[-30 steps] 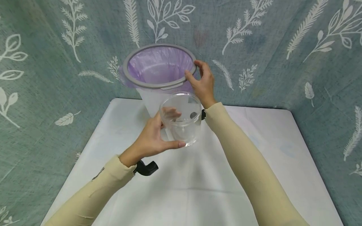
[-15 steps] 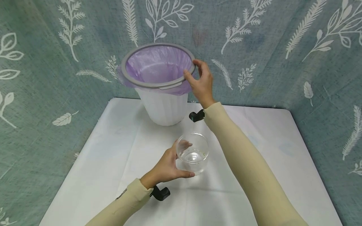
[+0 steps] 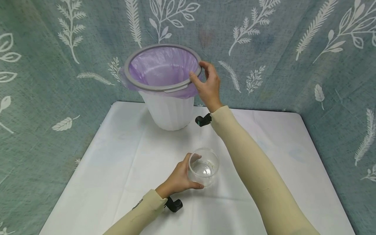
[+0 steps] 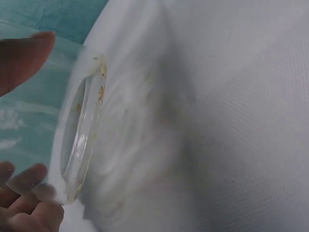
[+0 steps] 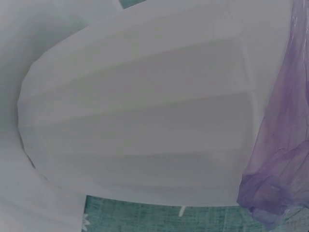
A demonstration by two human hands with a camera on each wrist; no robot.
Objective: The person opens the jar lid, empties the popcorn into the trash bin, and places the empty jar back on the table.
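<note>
A clear, deep round bowl [image 3: 208,174] is in my left hand [image 3: 180,178], low over the middle of the white table. Fingers and thumb wrap its side from the left. The left wrist view shows yellow-brown specks around the bowl's base [image 4: 83,140], which is tilted close over the cloth. My right hand [image 3: 209,86] pinches the grey rim ring [image 3: 158,87] of a white trash can [image 3: 168,112], thumb on the near side and fingers behind. A purple bin liner [image 3: 164,67] lines the can and hangs over its edge; inside, only liner shows.
The trash can stands upright at the back left of the white-covered table [image 3: 264,147]. A green leaf-patterned curtain [image 3: 211,29] closes off the back and both sides. Black wrist cameras [image 3: 174,205] sit on both wrists.
My left hand has brought the bowl from in front of the trash can toward me, down and slightly right. The right hand has stayed on the rim.
</note>
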